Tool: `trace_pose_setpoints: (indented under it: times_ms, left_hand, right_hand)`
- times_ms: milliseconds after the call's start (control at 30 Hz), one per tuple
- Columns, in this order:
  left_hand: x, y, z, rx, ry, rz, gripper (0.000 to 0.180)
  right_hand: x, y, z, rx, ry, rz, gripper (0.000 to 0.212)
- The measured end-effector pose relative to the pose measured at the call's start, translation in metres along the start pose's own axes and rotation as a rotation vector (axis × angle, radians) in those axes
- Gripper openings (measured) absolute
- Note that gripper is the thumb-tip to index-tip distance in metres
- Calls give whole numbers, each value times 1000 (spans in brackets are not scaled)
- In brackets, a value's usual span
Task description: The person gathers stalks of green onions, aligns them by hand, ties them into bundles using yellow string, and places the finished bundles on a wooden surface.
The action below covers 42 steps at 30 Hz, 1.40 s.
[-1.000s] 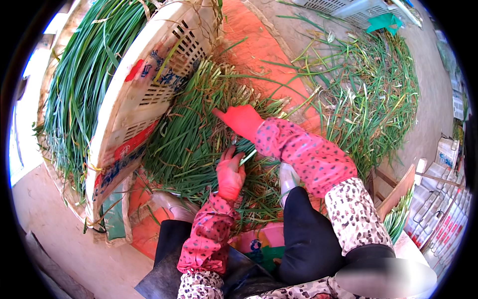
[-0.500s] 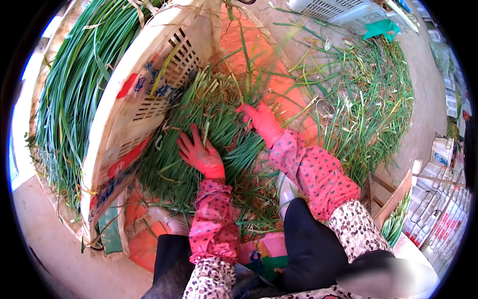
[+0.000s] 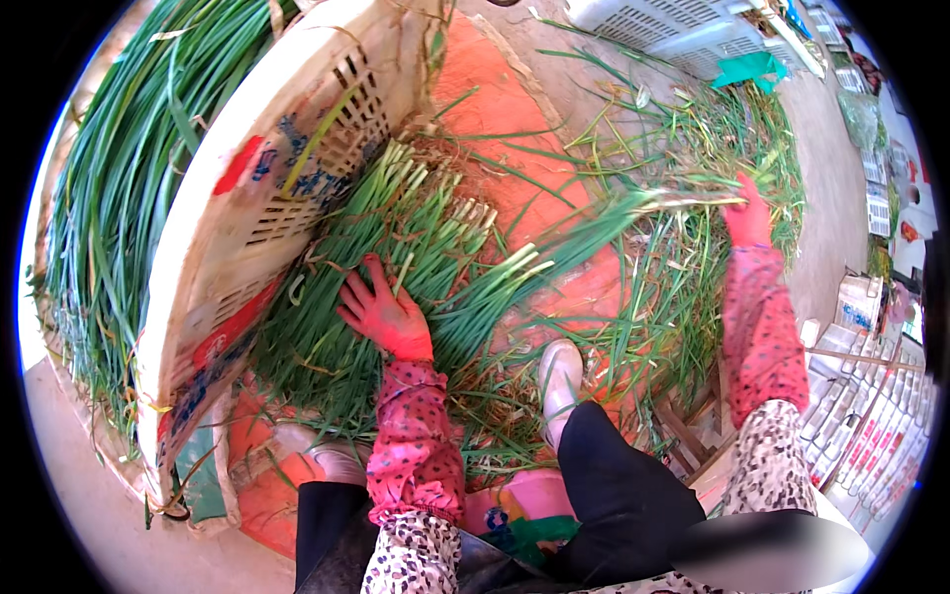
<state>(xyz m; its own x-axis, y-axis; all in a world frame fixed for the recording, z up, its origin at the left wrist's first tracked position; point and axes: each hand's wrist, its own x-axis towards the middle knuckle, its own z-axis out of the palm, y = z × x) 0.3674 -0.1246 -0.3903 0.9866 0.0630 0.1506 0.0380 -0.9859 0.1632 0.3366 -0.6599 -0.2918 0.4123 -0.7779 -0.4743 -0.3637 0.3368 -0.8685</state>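
Note:
A pile of garlic chives (image 3: 307, 327), long green leaves with pale stem ends, lies on the orange sheet before me. My left hand (image 3: 386, 315), in a reddish-pink glove, rests on the pile with fingers spread. Far out to the right, my right hand (image 3: 749, 216), gloved alike, is closed on the pale ends of a loose bunch of chives (image 3: 604, 230). Its leaves trail left toward the pile. Beneath that hand lies a heap of loose trimmings (image 3: 683, 267), green and straw-coloured.
A tilted white plastic basket (image 3: 213, 252) stands left of the pile, with more long chives (image 3: 99, 228) beyond it. Another pale crate (image 3: 673, 35) is at the back right. My boot (image 3: 561, 381) stands on the orange sheet (image 3: 485, 89). Wooden slats (image 3: 683, 436) are at the right.
My right hand has swung right and away from the pile, drawing a bunch of chives with it. The left hand stays on the pile. The view has shifted slightly.

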Motion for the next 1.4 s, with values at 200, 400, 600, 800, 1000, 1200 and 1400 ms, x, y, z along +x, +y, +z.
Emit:
trace_pose_setpoints:
  times_ms: [200, 400, 600, 800, 1000, 1200, 1400]
  left_hand:
    - [16, -9, -46, -634, 53, -44, 39]
    - [76, -41, -50, -327, 89, 144, 36]
    - [-3, -15, -34, -299, -192, 201, 51]
    - [-54, -9, -39, -207, -325, 336, 49]
    - [-40, -2, -41, -174, -352, 322, 52]
    - [27, -38, -23, -224, -122, 271, 47]
    - [42, 12, -69, -517, -10, 245, 33]
  right_hand:
    - [-42, -10, 41, -1814, 23, -602, 41]
    - [-193, 53, 296, -1060, -877, -923, 44]
    - [-212, 115, 291, -1122, -869, -1061, 53]
    - [-165, 118, 144, -1502, -995, -819, 31]
    - [-153, 84, 135, -1211, -647, -710, 26]
    - [-109, 87, 71, -1164, -309, -671, 24]
    - [-70, 76, -2, -752, -143, 258, 50]
